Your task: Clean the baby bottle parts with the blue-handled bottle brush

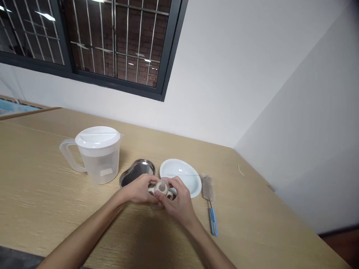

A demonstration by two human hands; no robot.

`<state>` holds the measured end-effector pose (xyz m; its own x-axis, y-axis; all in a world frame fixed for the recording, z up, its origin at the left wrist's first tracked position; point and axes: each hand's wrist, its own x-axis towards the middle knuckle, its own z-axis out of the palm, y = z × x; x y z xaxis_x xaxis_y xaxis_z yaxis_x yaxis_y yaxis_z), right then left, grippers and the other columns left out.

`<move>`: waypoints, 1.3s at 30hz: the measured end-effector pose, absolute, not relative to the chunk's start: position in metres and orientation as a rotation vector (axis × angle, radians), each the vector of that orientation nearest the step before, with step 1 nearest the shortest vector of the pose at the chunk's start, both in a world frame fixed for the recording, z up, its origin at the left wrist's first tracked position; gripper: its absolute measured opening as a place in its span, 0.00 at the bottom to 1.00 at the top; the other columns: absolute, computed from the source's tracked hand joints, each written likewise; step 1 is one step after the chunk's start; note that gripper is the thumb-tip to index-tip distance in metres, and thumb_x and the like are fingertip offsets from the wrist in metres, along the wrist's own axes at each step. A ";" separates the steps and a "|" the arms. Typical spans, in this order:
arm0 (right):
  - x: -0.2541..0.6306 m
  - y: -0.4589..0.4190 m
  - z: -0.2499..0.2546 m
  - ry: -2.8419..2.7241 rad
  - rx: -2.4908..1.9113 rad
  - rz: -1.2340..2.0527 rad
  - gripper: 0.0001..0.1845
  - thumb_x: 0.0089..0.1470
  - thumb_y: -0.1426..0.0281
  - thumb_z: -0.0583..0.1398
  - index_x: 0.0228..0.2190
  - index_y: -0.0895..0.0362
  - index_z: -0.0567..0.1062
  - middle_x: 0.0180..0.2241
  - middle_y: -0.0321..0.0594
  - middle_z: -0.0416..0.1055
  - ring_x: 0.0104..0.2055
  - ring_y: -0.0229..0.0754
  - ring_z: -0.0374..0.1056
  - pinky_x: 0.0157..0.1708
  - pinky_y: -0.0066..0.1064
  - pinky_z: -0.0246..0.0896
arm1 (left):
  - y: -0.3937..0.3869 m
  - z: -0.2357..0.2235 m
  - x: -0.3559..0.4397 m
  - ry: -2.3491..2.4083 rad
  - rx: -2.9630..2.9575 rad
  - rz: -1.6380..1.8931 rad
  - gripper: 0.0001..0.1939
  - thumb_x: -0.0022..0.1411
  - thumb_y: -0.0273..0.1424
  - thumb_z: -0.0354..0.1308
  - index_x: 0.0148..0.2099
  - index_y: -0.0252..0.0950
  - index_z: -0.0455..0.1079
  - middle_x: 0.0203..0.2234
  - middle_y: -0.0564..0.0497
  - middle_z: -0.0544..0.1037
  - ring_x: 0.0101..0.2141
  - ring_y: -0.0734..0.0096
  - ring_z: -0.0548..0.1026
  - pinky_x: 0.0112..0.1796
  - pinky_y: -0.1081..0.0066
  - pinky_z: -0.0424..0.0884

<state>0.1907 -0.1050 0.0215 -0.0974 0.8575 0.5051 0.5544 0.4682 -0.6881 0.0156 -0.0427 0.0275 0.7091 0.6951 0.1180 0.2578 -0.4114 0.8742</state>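
Between my two hands is a baby bottle (162,185) with cream side handles and a translucent top; its top faces up toward me. My left hand (141,189) closes round its left side, and my right hand (178,198) grips the right side with the thumb across the front. Most of the bottle's body is hidden by the fingers. Just behind the hands are a steel kidney dish (152,166) on the left and a white oval dish (193,183) on the right. A thin rod (185,175) lies across the white dish.
A lidded clear plastic jug (102,168) with liquid in it stands at the left. To the right lies a bottle brush (209,194) with a blue handle. A small pale strip (240,170) rests farther right on the wooden table (260,216). Walls and a barred window (120,41) bound the back.
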 end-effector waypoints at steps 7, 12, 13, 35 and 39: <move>0.192 -0.104 0.022 -1.762 -1.219 0.438 0.14 0.52 0.64 0.65 0.41 0.53 0.77 0.36 0.39 0.71 0.38 0.42 0.68 0.38 0.32 0.64 | -0.041 0.027 0.016 0.757 2.038 0.620 0.15 0.40 0.27 0.67 0.35 0.35 0.74 0.32 0.53 0.78 0.35 0.65 0.75 0.33 0.74 0.67; 0.194 -0.103 0.023 -1.751 -1.241 0.484 0.15 0.51 0.63 0.65 0.42 0.53 0.77 0.36 0.39 0.71 0.38 0.42 0.67 0.38 0.31 0.64 | -0.041 0.027 0.016 0.788 2.082 0.625 0.17 0.40 0.30 0.69 0.36 0.36 0.76 0.33 0.52 0.77 0.35 0.65 0.74 0.33 0.73 0.67; 0.194 -0.103 0.023 -1.749 -1.248 0.491 0.15 0.51 0.63 0.65 0.42 0.53 0.77 0.36 0.39 0.70 0.37 0.42 0.67 0.38 0.31 0.64 | -0.041 0.027 0.016 0.804 2.092 0.624 0.16 0.40 0.31 0.69 0.36 0.36 0.76 0.33 0.52 0.76 0.34 0.65 0.74 0.33 0.73 0.67; 0.207 -0.098 0.020 -1.700 -1.092 0.585 0.15 0.55 0.62 0.63 0.44 0.53 0.73 0.43 0.42 0.71 0.46 0.45 0.68 0.48 0.38 0.65 | -0.042 0.030 0.016 0.781 2.038 0.556 0.18 0.41 0.35 0.71 0.38 0.36 0.77 0.33 0.52 0.80 0.35 0.64 0.75 0.33 0.72 0.66; 0.213 -0.096 0.019 -1.536 -1.093 0.714 0.27 0.53 0.60 0.65 0.53 0.53 0.69 0.52 0.45 0.69 0.53 0.48 0.67 0.55 0.42 0.62 | -0.043 0.031 0.015 0.777 2.035 0.548 0.21 0.41 0.35 0.71 0.40 0.36 0.77 0.35 0.51 0.80 0.36 0.63 0.76 0.34 0.72 0.67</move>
